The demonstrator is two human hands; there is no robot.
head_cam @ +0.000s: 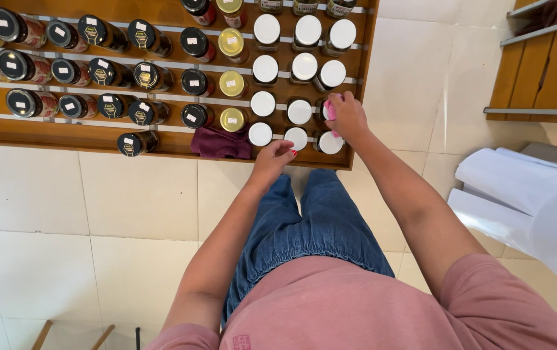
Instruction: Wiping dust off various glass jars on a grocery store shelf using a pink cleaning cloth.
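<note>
Shelf: at the shelf's [162, 144] lower right corner, below you, stand rows of white-lidded jars.
Right hand: your right hand [346, 116] lies on a jar [326, 111] in the rightmost column, fingers curled round a pink cloth [330, 110] pressed to its lid.
Left hand: your left hand [273, 159] hovers just before the front row, fingers loosely bent, holding nothing.
Relation: the jar is under your right hand, right of and beyond the left; its axis points up at you.
Nearby: a maroon rag [221, 144] lies left of the left hand.
</note>
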